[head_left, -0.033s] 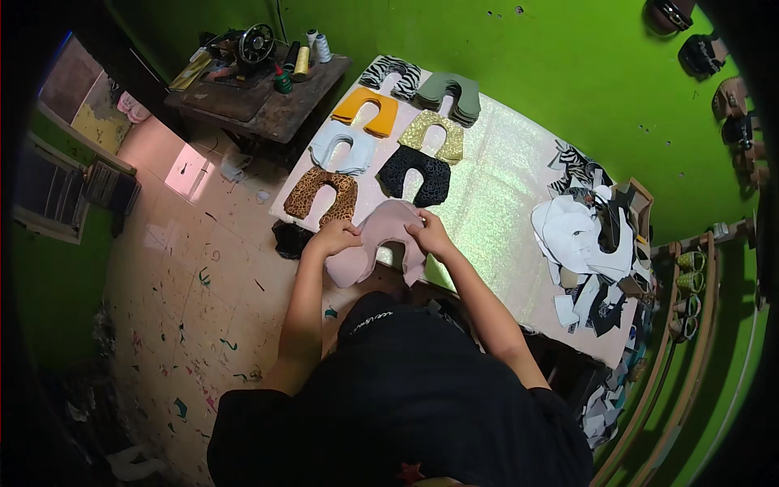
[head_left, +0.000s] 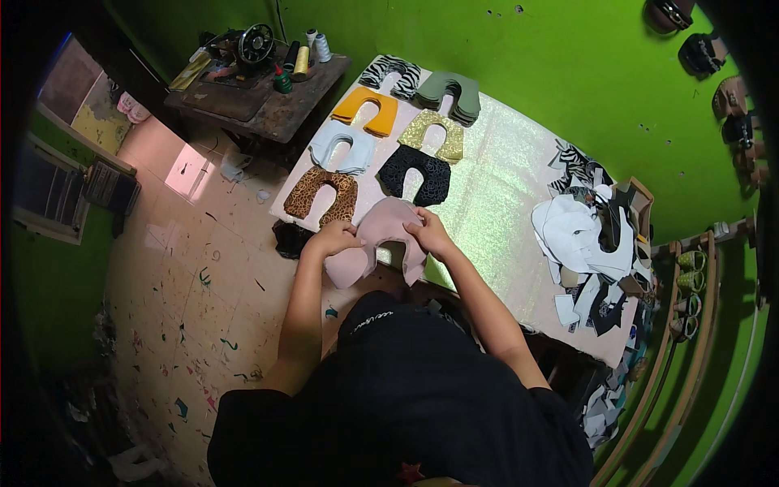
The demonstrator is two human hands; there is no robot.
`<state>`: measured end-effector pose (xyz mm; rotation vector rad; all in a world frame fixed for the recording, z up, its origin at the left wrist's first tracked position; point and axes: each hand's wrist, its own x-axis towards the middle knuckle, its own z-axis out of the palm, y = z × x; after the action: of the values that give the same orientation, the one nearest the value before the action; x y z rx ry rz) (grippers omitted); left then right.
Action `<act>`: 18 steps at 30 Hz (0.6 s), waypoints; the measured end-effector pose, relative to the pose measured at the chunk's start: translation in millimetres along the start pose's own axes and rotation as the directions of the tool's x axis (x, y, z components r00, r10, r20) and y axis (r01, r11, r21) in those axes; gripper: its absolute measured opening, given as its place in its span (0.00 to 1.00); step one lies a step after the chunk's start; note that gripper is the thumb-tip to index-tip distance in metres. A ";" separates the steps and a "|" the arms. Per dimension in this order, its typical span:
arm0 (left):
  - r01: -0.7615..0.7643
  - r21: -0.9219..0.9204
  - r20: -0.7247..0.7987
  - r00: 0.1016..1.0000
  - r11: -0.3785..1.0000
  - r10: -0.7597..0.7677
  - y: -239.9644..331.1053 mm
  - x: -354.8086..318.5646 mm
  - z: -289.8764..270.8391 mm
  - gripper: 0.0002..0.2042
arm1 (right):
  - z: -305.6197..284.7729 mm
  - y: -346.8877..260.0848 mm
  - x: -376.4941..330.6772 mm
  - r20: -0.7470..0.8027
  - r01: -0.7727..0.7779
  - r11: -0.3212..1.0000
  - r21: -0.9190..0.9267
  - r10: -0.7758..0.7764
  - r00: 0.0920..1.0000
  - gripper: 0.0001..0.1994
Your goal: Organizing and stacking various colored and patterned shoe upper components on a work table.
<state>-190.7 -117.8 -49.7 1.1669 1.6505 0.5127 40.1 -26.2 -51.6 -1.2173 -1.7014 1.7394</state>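
Both my hands hold a stack of dusty-pink horseshoe-shaped cut pieces [head_left: 381, 219] over the near edge of the table [head_left: 487, 195]. My left hand [head_left: 335, 237] pinches its left side, and my right hand [head_left: 432, 233] grips the right side near the top of the curve. The opening of the curve faces me. Just beyond lie similar stacks: leopard-print pieces [head_left: 305, 197] beside my left hand and black patterned pieces [head_left: 393, 174] ahead of my right. Farther off are white pieces [head_left: 321, 151], gold glitter pieces [head_left: 418, 132], orange pieces [head_left: 354, 101], green pieces [head_left: 446, 84] and zebra-print pieces [head_left: 398, 66].
Scraps [head_left: 564, 231] are heaped at the table's right end beside a cardboard box [head_left: 641, 197]. A sewing machine [head_left: 257, 45] and thread spools [head_left: 303, 62] stand on a wooden table at back left. Sandals [head_left: 690, 282] hang at right. Offcuts litter the tiled floor [head_left: 243, 268].
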 end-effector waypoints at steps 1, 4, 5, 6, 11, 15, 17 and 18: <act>0.047 0.005 0.064 0.997 0.999 -0.048 4.5 -2.7 -2.1 0.19 | 1.8 -7.0 -0.9 0.079 -0.033 0.971 0.238 0.015 0.997 0.12; -0.032 -0.180 0.100 0.994 0.983 0.051 23.5 -18.6 -2.4 0.17 | 2.7 -28.1 -7.8 0.121 -0.087 0.929 0.359 0.046 0.992 0.14; -0.030 -0.179 0.102 0.994 0.983 0.049 26.5 -20.9 -4.1 0.17 | 2.6 -30.8 -8.7 0.126 -0.089 0.911 0.403 0.041 0.991 0.14; -0.020 -0.225 0.129 0.990 0.974 0.051 30.1 -23.5 -6.6 0.16 | 1.5 -31.4 -7.9 0.128 -0.088 0.911 0.403 0.040 0.991 0.14; -0.014 -0.311 0.109 0.993 0.950 0.050 13.1 -11.8 -10.0 0.15 | -12.3 -26.8 -10.1 0.088 -0.200 0.854 0.480 0.180 0.980 0.13; -0.080 -0.053 -0.012 0.997 0.995 0.079 -2.6 2.9 -2.5 0.14 | -22.6 -0.4 -12.6 0.032 -0.257 0.964 0.074 0.256 0.966 0.10; -0.088 0.009 -0.021 0.996 0.996 0.088 -3.6 6.1 2.6 0.14 | -22.6 11.6 -17.3 -0.014 -0.213 0.976 0.054 0.214 0.977 0.09; -0.065 0.071 -0.048 0.997 0.995 0.068 -5.9 5.7 5.4 0.14 | -20.3 7.6 -21.2 -0.019 -0.243 0.969 0.033 0.244 0.970 0.09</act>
<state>-188.7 -116.5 -59.2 1.2728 1.6885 0.5339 69.7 -32.6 -49.9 -1.4795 -1.5602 1.8740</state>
